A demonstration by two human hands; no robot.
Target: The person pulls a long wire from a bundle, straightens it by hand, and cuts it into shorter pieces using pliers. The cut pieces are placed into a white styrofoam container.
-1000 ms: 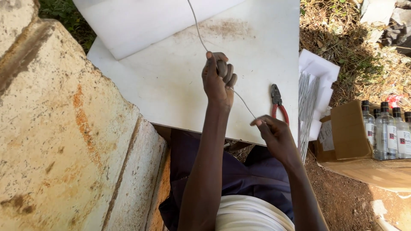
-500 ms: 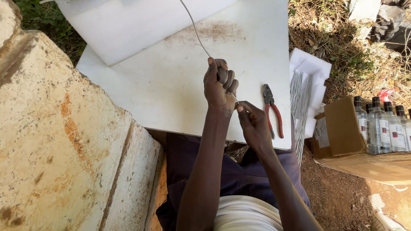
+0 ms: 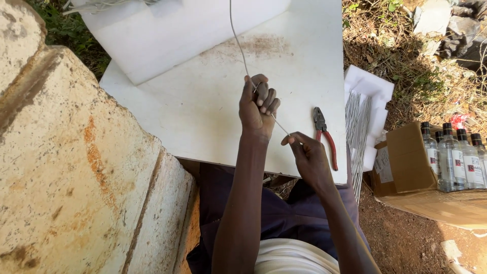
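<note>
1. Right now my left hand (image 3: 258, 104) is fisted around a thin grey wire (image 3: 238, 45), fingers fully curled; the wire runs from the top edge of the view down across the white board (image 3: 203, 116) into that fist, then out the lower side toward my right hand (image 3: 307, 157).
2. Right hand is nearly shut, thumb and fingertips pinched on the wire's free end just past the board's near edge; the two hands sit close together, the short stretch between them looks taut.
3. Risk, my judgement: the wire could slip through the pinch and spring back, since the right-hand hold is only fingertips; a hard pull could kink it at the fist.
4. Risk: red-handled pliers (image 3: 324, 134) lie on the board just beside the right hand, near the edge; a stray elbow or a tug on the board could knock them off.
5. Bundle of straight cut wires (image 3: 357, 132) lies on a white foam tray (image 3: 370, 89) to the right, off the board.
6. Packages: open brown cardboard box (image 3: 411, 162) at far right on bare soil, flap up; a row of clear bottles (image 3: 451, 157) with dark caps stands in it, each with a white label with red marking; print too small to tell more.
7. Pale stone block (image 3: 76, 167) fills the left.
</note>
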